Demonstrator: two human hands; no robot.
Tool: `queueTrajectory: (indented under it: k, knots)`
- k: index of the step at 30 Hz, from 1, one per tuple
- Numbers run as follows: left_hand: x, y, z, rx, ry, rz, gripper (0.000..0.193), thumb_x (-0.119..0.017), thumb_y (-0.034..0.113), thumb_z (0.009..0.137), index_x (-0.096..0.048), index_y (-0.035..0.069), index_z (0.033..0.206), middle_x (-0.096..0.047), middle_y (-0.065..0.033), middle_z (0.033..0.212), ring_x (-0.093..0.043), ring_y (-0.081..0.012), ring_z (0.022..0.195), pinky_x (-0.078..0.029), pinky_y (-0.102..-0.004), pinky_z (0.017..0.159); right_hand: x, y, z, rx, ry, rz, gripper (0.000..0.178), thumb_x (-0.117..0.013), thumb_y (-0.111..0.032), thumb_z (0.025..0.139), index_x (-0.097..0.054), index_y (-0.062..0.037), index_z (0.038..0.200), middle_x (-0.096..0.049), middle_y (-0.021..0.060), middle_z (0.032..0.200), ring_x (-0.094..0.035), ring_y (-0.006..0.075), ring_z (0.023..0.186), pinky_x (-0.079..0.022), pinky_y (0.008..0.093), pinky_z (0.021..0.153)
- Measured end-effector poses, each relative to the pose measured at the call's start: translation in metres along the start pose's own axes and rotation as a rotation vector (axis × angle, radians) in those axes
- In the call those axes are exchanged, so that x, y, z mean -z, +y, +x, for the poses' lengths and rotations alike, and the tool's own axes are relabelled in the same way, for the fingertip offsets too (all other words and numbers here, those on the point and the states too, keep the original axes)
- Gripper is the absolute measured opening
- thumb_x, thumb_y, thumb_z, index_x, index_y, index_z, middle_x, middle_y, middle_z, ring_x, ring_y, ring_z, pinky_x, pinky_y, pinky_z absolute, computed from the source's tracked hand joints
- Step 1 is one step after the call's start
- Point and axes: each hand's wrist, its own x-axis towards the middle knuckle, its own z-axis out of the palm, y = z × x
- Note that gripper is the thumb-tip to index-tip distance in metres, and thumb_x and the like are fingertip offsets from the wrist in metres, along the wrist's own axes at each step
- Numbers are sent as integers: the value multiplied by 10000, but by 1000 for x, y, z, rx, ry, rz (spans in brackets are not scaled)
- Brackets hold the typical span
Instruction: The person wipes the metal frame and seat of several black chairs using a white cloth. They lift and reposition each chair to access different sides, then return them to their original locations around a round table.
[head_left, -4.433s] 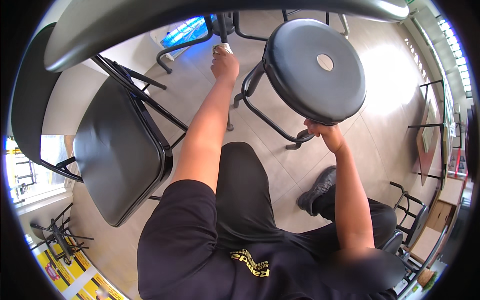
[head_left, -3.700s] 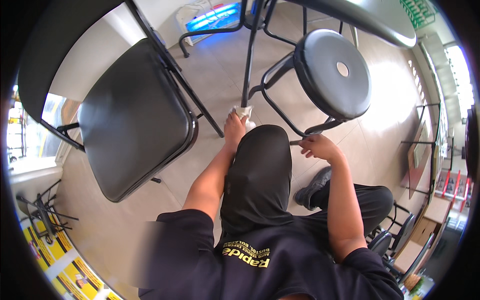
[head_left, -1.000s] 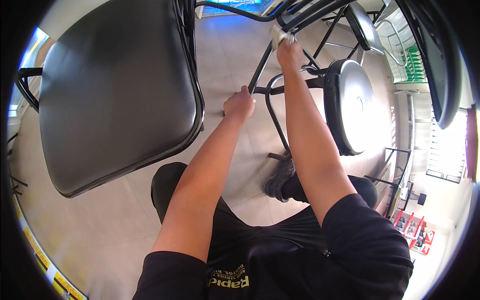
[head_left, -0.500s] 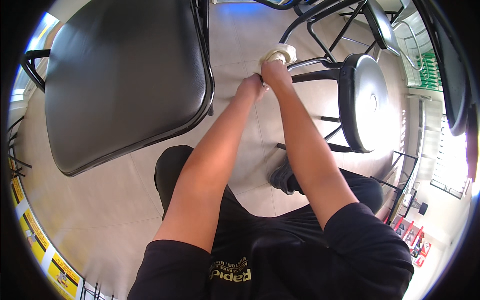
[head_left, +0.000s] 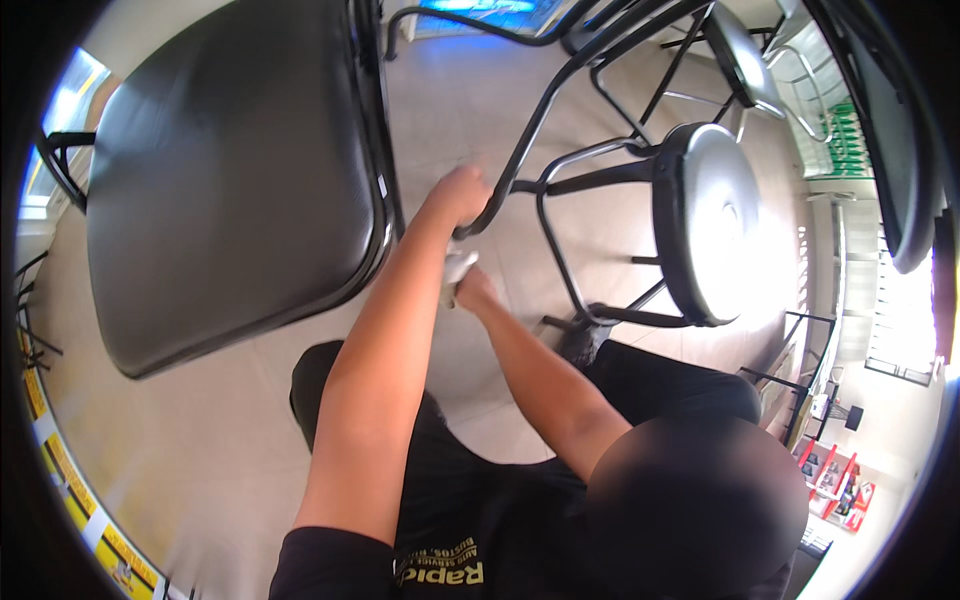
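The right hand [head_left: 478,290] holds a white rag [head_left: 457,268] mid-frame. The left hand [head_left: 462,193] is by a black leg [head_left: 509,178]; I can't tell its grip.

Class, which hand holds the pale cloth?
The right hand, lower in view, holds the cloth; the left hand, higher up by a black tube, shows none.

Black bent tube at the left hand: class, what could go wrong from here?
The left hand is near the black chair, so knuckles might knock its edge. The pale cloth in the right hand is by the lower end of the tube and could snag. The stool looks close to the tube, so a sideways shove might bump it.
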Motion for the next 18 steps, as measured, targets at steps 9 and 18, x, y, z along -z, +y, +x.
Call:
queueTrajectory:
  k: [9,18]
  knots:
    - [17,19,-18,154,-271,-79,437,-586,440,995,-741,58,1140,-715,-144,1068,-667,-314,974,-549,-473,821,150,-64,-13,-180,-142,980,277,-541,-217,1009,-662,-65,1206,-674,67,1071,-669,189,980,-575,387,798]
    - [-20,-44,-1,210,246,-416,389,-511,333,997,-702,29,1147,-689,-201,1190,-670,-375,1015,-547,-490,866,183,-77,5,130,161,942,275,-598,-206,981,-666,9,1139,-707,116,1028,-697,214,919,-570,331,769]
